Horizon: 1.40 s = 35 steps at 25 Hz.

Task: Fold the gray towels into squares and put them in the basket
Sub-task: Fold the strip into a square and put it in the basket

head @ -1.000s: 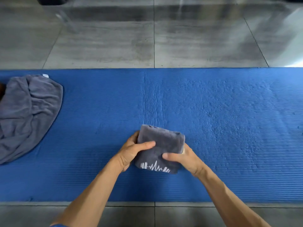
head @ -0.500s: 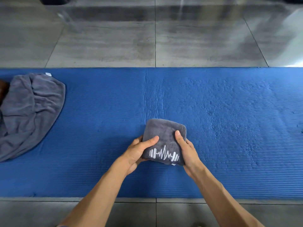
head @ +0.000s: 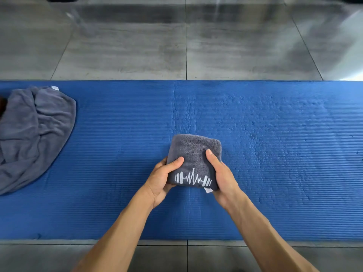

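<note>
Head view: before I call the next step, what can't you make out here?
- Basket: not in the head view, so its place is unknown.
- Loose gray towel: cut off by the left edge; a dark object beside it is mostly out of view.
- Folded towel: its underside and layers are hidden; the left hand and right hand cover its sides.
- Fingers beneath the towel: hidden by the cloth, so the grip below is unclear.
</note>
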Each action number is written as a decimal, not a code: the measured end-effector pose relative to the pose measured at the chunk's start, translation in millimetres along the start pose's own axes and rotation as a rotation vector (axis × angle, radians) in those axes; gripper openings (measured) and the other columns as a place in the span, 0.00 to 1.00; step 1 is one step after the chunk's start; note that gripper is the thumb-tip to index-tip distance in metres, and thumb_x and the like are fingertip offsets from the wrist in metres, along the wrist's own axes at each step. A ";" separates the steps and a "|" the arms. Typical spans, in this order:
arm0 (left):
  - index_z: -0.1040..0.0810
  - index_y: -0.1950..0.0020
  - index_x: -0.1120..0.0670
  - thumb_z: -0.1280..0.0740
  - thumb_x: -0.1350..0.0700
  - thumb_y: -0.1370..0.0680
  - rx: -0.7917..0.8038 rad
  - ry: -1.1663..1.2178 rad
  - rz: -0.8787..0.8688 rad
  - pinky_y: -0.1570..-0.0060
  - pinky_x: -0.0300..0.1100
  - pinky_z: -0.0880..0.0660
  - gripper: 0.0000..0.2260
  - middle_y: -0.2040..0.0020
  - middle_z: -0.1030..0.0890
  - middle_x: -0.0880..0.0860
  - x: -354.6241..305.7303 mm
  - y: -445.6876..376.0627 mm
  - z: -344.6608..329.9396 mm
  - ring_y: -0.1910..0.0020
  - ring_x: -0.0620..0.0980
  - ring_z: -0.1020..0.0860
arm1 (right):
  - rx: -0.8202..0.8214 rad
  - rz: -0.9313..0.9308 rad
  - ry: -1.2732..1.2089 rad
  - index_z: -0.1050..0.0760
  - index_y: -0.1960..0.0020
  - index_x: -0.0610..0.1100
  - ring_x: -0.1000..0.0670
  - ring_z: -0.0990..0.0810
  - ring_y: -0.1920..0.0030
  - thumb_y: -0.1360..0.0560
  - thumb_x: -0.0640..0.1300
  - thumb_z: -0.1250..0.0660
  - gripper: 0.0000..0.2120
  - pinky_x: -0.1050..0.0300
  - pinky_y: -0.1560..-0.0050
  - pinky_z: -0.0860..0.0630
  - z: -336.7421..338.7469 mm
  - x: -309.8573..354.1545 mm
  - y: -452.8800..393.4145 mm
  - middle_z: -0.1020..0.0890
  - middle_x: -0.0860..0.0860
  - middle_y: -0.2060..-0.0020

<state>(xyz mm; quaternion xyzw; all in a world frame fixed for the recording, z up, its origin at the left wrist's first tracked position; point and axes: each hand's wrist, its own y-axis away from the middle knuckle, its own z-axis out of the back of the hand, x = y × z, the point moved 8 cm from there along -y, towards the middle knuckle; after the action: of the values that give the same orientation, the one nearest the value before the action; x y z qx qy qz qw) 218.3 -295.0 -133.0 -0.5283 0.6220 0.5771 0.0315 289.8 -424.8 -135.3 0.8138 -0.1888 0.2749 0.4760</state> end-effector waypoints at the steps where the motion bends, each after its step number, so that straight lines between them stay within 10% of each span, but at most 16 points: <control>1: 0.21 0.41 0.57 0.27 0.52 0.29 -0.025 -0.020 -0.013 0.54 0.44 0.21 0.18 0.48 0.15 0.56 -1.8 -2.5 3.1 0.52 0.50 0.16 | -0.017 0.022 -0.007 0.24 0.35 0.43 0.42 0.17 0.43 0.27 0.56 0.28 0.25 0.40 0.39 0.23 -1.2 2.4 -4.5 0.16 0.42 0.43; 13: 0.21 0.44 0.56 0.19 0.49 0.37 -0.028 -0.198 -0.036 0.39 0.53 0.23 0.25 0.51 0.14 0.54 -124.0 8.9 3.1 0.49 0.53 0.16 | -0.136 0.233 0.173 0.27 0.41 0.49 0.50 0.16 0.49 0.21 0.53 0.33 0.13 0.54 0.58 0.20 -77.8 106.9 4.9 0.16 0.52 0.49; 35: 0.22 0.41 0.54 0.19 0.44 0.43 -0.084 -0.202 0.019 0.43 0.55 0.22 0.34 0.49 0.15 0.53 -493.3 527.2 -152.2 0.49 0.54 0.16 | -0.060 0.113 0.135 0.23 0.41 0.44 0.47 0.16 0.50 0.23 0.48 0.31 0.13 0.49 0.50 0.19 -362.4 434.1 490.8 0.16 0.45 0.47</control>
<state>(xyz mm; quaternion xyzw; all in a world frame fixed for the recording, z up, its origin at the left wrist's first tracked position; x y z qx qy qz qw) 156.5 -221.3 598.5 -0.4621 0.5959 0.6534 0.0663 251.1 -359.5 609.6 0.7670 -0.2098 0.3496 0.4955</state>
